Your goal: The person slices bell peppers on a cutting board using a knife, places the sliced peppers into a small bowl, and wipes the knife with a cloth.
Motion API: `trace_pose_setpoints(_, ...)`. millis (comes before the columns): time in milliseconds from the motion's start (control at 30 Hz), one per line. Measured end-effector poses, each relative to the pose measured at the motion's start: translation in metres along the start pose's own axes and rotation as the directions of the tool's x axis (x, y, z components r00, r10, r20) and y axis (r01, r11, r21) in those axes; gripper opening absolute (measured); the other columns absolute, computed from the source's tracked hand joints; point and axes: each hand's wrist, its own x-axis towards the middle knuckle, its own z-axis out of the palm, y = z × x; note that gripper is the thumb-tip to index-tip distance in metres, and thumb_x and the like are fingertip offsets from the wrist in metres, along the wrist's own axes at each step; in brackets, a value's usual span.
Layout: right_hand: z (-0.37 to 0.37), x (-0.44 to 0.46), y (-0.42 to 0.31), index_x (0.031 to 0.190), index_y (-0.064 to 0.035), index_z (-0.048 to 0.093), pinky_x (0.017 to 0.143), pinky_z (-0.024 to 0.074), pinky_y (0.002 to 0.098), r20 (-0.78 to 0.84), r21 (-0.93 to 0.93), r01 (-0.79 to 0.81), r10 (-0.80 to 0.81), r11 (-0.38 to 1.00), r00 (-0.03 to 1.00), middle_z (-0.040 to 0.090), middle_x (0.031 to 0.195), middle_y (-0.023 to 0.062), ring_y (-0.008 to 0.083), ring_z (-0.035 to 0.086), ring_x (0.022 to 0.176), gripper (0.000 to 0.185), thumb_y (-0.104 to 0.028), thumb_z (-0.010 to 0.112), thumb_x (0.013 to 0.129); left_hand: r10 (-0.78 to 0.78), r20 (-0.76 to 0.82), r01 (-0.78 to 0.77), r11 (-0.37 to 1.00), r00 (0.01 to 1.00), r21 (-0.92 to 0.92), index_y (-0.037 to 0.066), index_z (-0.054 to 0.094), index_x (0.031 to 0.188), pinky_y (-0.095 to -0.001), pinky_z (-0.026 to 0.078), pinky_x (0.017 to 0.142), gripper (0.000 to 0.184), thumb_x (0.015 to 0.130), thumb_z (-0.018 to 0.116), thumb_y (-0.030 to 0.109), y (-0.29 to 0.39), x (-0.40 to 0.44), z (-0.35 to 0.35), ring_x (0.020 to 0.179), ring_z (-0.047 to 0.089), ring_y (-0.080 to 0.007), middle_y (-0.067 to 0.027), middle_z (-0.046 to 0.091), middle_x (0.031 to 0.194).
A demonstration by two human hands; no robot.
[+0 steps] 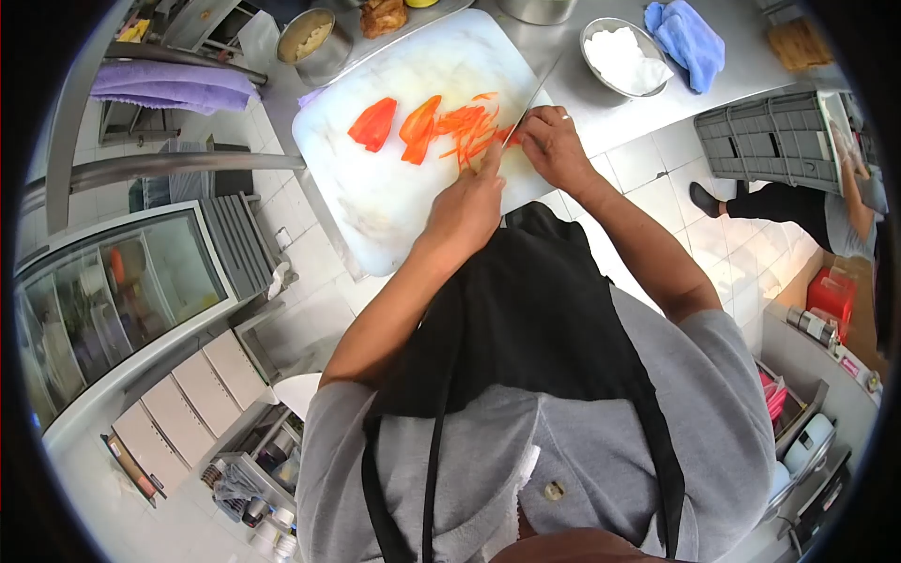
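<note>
From the head camera, looking down past the apron, I see the right hand (556, 141) with its grip closed around a knife (512, 136), the blade slim and nearly edge-on. The left hand (466, 208) reaches its fingertips to the shredded red pepper (469, 129); whether that grip pinches a piece, I can't tell. The shreds lie on the white cutting board (375, 211), just beside two larger pepper pieces (373, 125). On the steel counter (605, 127), a metal bowl (648, 93) sits near a blue cloth (690, 42). Any lettering on the containers (813, 325) at far right is too small to read.
</note>
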Motion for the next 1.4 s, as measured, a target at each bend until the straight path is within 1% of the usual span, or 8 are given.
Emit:
trace_pose_setpoints(133, 0.003, -0.006, -0.002, 0.097, -0.0096, 0.067, 0.088, 0.0446, 0.0451, -0.013, -0.012, -0.023, 0.023, 1.0, 1.0, 0.063, 0.107, 0.0091, 0.0334, 0.056, 0.102, 0.01, -0.006, 0.068, 0.087, 0.133, -0.164, -0.153, 0.981, 0.977, -0.118, -0.001, 0.038, 0.149, -0.0521, 0.048, 0.097, 0.053, 0.104, 0.051, 0.024, -0.013, 0.051, 0.011, 0.116, 0.06, -0.0478, -0.0301, 0.059, 0.133)
trace_pose_setpoints(333, 0.003, -0.002, 0.001, 0.097, -0.0103, 0.067, 0.089, 0.0429, 0.0453, -0.034, 0.105, 0.002, 0.002, 0.995, 0.999, 0.063, 0.106, 0.0074, 0.0323, 0.056, 0.103, 0.01, -0.008, 0.068, 0.088, 0.072, -0.072, -0.086, 0.973, 0.995, -0.213, 0.005, 0.035, 0.155, -0.0451, 0.038, 0.113, 0.057, 0.107, 0.046, 0.033, -0.012, 0.05, 0.0, 0.136, 0.048, -0.0421, -0.0279, 0.051, 0.146)
trace_pose_setpoints(633, -0.003, -0.002, -0.003, 0.097, -0.0124, 0.067, 0.087, 0.0421, 0.0443, 0.017, -0.016, 0.008, -0.007, 1.0, 1.0, 0.062, 0.107, 0.0058, 0.0311, 0.056, 0.104, 0.01, -0.009, 0.068, 0.087, 0.098, -0.033, -0.101, 0.992, 0.995, -0.082, 0.003, 0.035, 0.154, -0.0461, 0.043, 0.108, 0.056, 0.104, 0.051, 0.021, -0.013, 0.0, -0.008, 0.13, 0.053, -0.0434, -0.029, 0.053, 0.142)
trace_pose_setpoints(733, -0.002, 0.0, -0.002, 0.096, -0.0127, 0.067, 0.086, 0.0421, 0.0444, 0.033, -0.001, 0.019, -0.019, 1.0, 0.999, 0.062, 0.108, 0.0062, 0.031, 0.055, 0.105, 0.009, -0.009, 0.067, 0.087, 0.16, -0.144, -0.171, 0.983, 0.976, -0.067, 0.003, 0.034, 0.155, -0.0463, 0.043, 0.108, 0.056, 0.104, 0.051, 0.02, -0.015, 0.034, 0.009, 0.129, 0.054, -0.0429, -0.0287, 0.055, 0.14)
trace_pose_setpoints(833, -0.004, 0.0, 0.001, 0.094, -0.0126, 0.067, 0.086, 0.0422, 0.0446, 0.042, 0.007, 0.025, -0.025, 1.0, 0.999, 0.062, 0.108, 0.0066, 0.0311, 0.055, 0.105, 0.008, -0.009, 0.067, 0.087, 0.081, 0.066, -0.08, 0.996, 0.994, -0.029, 0.002, 0.035, 0.154, -0.0468, 0.043, 0.107, 0.056, 0.103, 0.051, 0.019, -0.001, 0.027, -0.021, 0.129, 0.054, -0.0432, -0.0296, 0.055, 0.14)
trace_pose_setpoints(1067, -0.003, -0.002, -0.004, 0.09, -0.013, 0.067, 0.081, 0.0441, 0.0455, -0.033, 0.018, 0.062, -0.061, 0.998, 0.998, 0.063, 0.099, 0.0056, 0.0325, 0.057, 0.098, 0.01, -0.007, 0.07, 0.082, 0.114, -0.129, -0.134, 0.977, 0.985, -0.165, 0.002, 0.037, 0.153, -0.046, 0.043, 0.108, 0.054, 0.104, 0.051, 0.02, -0.018, 0.036, 0.014, 0.13, 0.053, -0.043, -0.0304, 0.054, 0.14)
trace_pose_setpoints(1233, 0.001, -0.004, 0.002, 0.088, -0.0131, 0.066, 0.084, 0.0447, 0.0455, -0.004, 0.01, 0.031, -0.031, 0.999, 1.0, 0.062, 0.099, 0.0062, 0.0325, 0.057, 0.1, 0.009, -0.007, 0.07, 0.083, 0.082, 0.002, -0.081, 0.992, 0.997, -0.098, -0.001, 0.04, 0.151, -0.0448, 0.041, 0.111, 0.054, 0.104, 0.052, 0.024, -0.011, 0.002, -0.014, 0.135, 0.049, -0.0434, -0.031, 0.052, 0.142)
trace_pose_setpoints(1400, 0.0, -0.004, 0.004, 0.095, -0.0102, 0.067, 0.085, 0.0434, 0.0435, -0.048, 0.041, 0.077, -0.075, 0.996, 0.996, 0.063, 0.102, 0.0076, 0.0322, 0.057, 0.1, 0.01, -0.006, 0.07, 0.087, 0.094, -0.121, -0.113, 0.98, 0.988, -0.161, 0.003, 0.041, 0.15, -0.0501, 0.046, 0.102, 0.051, 0.104, 0.049, 0.023, -0.01, 0.039, 0.01, 0.123, 0.057, -0.0434, -0.0284, 0.058, 0.136)
